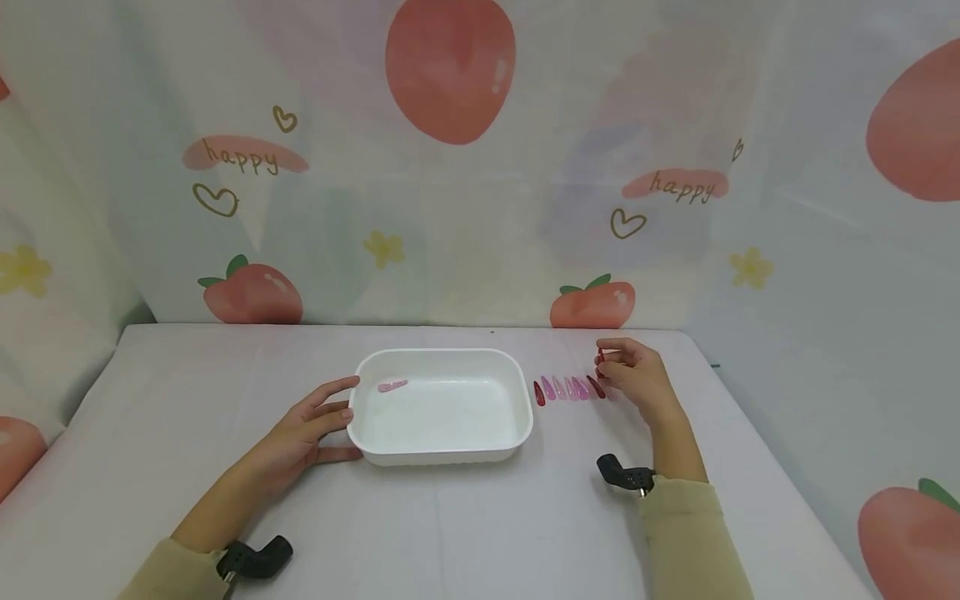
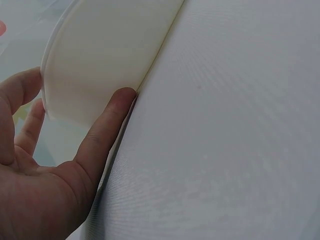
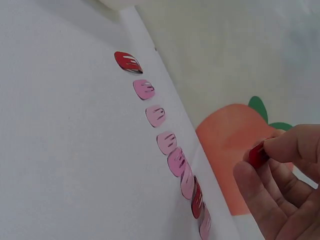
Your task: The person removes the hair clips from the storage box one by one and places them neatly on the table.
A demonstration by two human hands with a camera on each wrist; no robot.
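A white rectangular tray stands on the table with one pink hair clip lying inside. My left hand touches the tray's left end with spread fingers; the left wrist view shows its thumb against the side near the base and fingertips at the rim. Right of the tray, my right hand pinches a red hair clip between thumb and fingers, raised above the table. Below it runs a row of snap clips, with a red clip nearest the tray, several pink clips, and another red clip.
White cloth covers the table. A printed fabric backdrop rises behind its far edge, with more fabric at both sides. Black wrist mounts sit at both sleeves.
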